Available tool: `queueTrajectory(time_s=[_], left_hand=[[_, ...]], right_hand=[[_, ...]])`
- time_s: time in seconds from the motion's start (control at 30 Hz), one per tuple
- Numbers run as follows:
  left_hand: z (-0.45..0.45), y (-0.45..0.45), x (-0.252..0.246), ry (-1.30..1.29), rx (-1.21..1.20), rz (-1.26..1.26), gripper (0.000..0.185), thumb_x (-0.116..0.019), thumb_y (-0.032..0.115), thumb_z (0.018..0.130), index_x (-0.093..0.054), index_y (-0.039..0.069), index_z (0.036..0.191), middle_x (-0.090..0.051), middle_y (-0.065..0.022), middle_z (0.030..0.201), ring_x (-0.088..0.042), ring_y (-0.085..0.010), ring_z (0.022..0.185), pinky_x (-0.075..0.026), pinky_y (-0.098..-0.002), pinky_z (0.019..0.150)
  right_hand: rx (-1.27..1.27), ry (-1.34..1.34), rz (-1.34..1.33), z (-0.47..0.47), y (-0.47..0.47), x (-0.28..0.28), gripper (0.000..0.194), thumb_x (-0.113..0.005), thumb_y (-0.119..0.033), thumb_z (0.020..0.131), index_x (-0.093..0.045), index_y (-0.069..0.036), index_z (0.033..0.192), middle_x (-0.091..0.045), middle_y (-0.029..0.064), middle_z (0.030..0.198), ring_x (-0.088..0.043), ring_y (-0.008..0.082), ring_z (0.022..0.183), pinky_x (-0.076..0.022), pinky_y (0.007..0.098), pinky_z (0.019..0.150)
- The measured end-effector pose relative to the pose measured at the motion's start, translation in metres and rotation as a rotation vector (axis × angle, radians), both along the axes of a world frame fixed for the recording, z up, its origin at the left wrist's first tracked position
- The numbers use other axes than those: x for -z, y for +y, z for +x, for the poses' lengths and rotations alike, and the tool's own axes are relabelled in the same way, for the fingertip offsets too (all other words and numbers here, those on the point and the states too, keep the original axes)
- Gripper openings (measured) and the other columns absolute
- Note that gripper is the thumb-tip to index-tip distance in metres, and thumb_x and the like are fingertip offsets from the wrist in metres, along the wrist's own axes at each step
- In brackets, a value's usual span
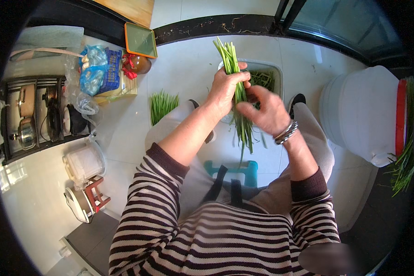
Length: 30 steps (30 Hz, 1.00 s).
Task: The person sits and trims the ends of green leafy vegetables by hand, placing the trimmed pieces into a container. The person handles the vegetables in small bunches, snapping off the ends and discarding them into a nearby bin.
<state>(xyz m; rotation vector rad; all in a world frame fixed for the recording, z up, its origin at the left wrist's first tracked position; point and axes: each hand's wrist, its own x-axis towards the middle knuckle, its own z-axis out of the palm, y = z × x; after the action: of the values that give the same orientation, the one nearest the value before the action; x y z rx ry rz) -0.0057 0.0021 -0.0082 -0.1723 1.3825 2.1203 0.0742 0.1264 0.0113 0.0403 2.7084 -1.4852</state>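
My left hand (223,89) is closed around a bunch of garlic chives (230,58), or similar long green stalks. Pale cut-looking ends point up and away from me; darker, limp leaves hang down towards my lap. Close at the bunch's right side is my right hand (269,111), slightly blurred, thumb and fingers apart. Its thumb overlaps the leaves; I cannot tell whether it presses on them. Below both hands stands a pale plastic bin (278,77) with green scraps (265,80) inside, partly hidden by my hands.
More chives (163,106) stand on the tiled floor by my left knee. A large white tub (360,110) with a red rim is at right, greens (405,165) beyond it. A teal stool (251,172) shows between my legs. Left are a blue basket (113,70), brown jar (141,65) and pot rack (38,114).
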Motion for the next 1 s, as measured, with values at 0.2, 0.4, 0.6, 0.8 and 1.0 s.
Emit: queueTrajectory(time_s=[0.2,0.4,0.6,0.8,1.0], left_hand=[[0.006,0.01,-0.003,-0.052,0.153,-0.008,0.025,-0.06,0.008,0.076,-0.055,0.001,0.099,-0.055,-0.0038,0.078,-0.053,-0.0126,0.066,-0.045,-0.0255,0.061],[0.0,0.003,0.005,-0.143,0.15,0.008,0.028,-0.06,0.007,0.075,-0.052,0.0,0.101,-0.056,-0.0072,0.079,-0.055,-0.0143,0.064,-0.047,-0.027,0.06],[0.003,0.01,0.002,-0.182,0.212,0.036,0.026,-0.057,0.009,0.08,-0.05,0.002,0.105,-0.053,-0.0041,0.079,-0.053,-0.0114,0.065,-0.048,-0.0271,0.06],[0.003,0.0,0.0,-0.172,0.231,0.041,0.026,-0.056,0.011,0.082,-0.05,0.003,0.106,-0.054,-0.0035,0.081,-0.054,-0.011,0.066,-0.048,-0.0269,0.063],[0.0,-0.004,-0.002,-0.157,0.209,0.033,0.025,-0.056,0.011,0.082,-0.051,0.002,0.105,-0.054,-0.0042,0.081,-0.054,-0.0115,0.065,-0.048,-0.0275,0.061]], right_hand=[[0.283,-0.038,-0.542,-0.009,0.023,0.002,0.016,-0.056,-0.013,0.082,-0.059,0.0,0.09,-0.063,0.0086,0.078,-0.06,0.0137,0.068,-0.0486,0.0257,0.063],[-0.306,-0.285,-1.54,0.024,-0.024,-0.092,0.028,-0.055,-0.02,0.085,-0.052,0.002,0.103,-0.061,0.0127,0.086,-0.063,0.0203,0.077,-0.0529,0.0309,0.066],[-0.591,0.189,-1.863,0.048,-0.11,-0.188,0.027,-0.054,-0.025,0.082,-0.051,0.001,0.089,-0.057,0.011,0.076,-0.059,0.024,0.069,-0.0472,0.0311,0.055],[-0.323,0.927,-1.66,0.048,-0.161,-0.197,0.018,-0.049,-0.018,0.079,-0.049,0.0,0.077,-0.052,0.0125,0.071,-0.052,0.0298,0.066,-0.0411,0.0363,0.057],[-0.355,0.99,-1.587,0.047,-0.178,-0.181,0.015,-0.053,-0.015,0.075,-0.049,-0.001,0.072,-0.051,0.0114,0.068,-0.05,0.0317,0.064,-0.0392,0.0375,0.057]])
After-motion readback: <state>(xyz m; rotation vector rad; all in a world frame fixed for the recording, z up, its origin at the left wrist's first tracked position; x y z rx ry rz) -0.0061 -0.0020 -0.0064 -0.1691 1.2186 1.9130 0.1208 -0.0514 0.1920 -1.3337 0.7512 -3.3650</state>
